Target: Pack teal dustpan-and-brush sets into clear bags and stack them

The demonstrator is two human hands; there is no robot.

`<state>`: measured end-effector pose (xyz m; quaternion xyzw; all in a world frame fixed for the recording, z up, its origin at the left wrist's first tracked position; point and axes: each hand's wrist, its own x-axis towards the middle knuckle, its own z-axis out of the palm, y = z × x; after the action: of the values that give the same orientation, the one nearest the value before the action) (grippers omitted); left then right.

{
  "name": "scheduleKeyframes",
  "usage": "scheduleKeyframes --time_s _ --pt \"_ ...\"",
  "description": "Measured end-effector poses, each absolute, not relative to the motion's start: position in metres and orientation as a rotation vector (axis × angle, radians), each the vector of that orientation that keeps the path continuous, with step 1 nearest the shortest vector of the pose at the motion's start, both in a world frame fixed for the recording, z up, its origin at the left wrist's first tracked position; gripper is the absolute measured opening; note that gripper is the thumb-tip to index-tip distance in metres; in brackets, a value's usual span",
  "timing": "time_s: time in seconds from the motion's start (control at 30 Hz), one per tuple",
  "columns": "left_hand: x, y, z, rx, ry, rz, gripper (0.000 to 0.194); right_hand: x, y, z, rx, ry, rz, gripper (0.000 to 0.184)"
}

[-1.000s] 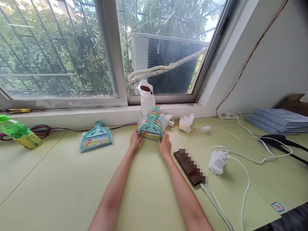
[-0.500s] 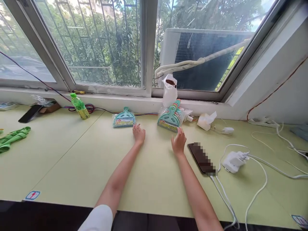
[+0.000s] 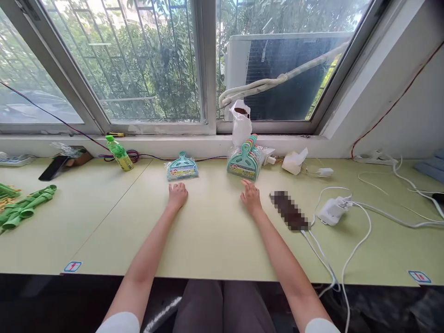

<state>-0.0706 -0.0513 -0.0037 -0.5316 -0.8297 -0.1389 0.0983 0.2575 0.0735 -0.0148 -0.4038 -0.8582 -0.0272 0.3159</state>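
My left hand (image 3: 178, 195) rests on the table just in front of a packaged mini dustpan and brush set (image 3: 182, 167), apart from it. Its fingers are loosely bent and hold nothing. This set is turquoise, with a printed label and clear wrap. My right hand (image 3: 251, 198) lies near a stack of similar dustpan sets (image 3: 243, 162), index finger stretched toward its lower edge; whether it touches I cannot tell. Nothing shows in its fingers. Turquoise, green and orange handles fan out behind the stack's front set.
Right of my right hand lies a phone (image 3: 289, 210), with white cables and a white charger (image 3: 334, 210) beside it. A green bottle (image 3: 120, 153) and green strips (image 3: 29, 206) are at left. Behind the stack stands a white paper-like wrapper (image 3: 242, 127), below the window.
My left hand has drawn back and left, away from the single dustpan set. My right hand has drawn slightly back from the stack. The camera view has shifted.
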Motion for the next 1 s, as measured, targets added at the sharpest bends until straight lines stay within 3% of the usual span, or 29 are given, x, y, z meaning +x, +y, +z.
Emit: scheduleKeyframes --time_s 0.27,0.4,0.5,0.6,0.8,0.87,1.0 --pt "-0.036 -0.134 0.009 -2.046 -2.165 -0.523 0.028 0.257 0.075 -0.018 -1.040 -2.333 -0.036 0.049" --pt "-0.046 -0.150 0.024 -1.461 -2.251 -0.831 0.035 0.257 0.072 -0.014 -1.021 -2.346 -0.053 0.054" --pt "-0.069 -0.138 0.024 -0.942 -2.511 -1.008 0.041 0.257 0.069 -0.011 -0.966 -2.366 -0.057 0.060" --pt "-0.081 -0.121 0.014 -0.942 -2.820 -1.133 0.040 0.252 0.062 -0.007 -0.913 -2.419 -0.046 0.059" --pt "-0.041 -0.074 -0.001 -1.193 -2.887 -1.477 0.085 0.227 0.030 0.006 -0.515 -2.560 -0.195 0.079" --pt "-0.025 -0.055 -0.003 -1.217 -2.846 -1.628 0.082 0.218 0.020 0.009 -0.364 -2.579 -0.209 0.081" --pt "-0.006 -0.032 -0.012 -1.305 -2.612 -2.027 0.066 0.210 0.017 0.008 -0.347 -2.622 -0.170 0.066"
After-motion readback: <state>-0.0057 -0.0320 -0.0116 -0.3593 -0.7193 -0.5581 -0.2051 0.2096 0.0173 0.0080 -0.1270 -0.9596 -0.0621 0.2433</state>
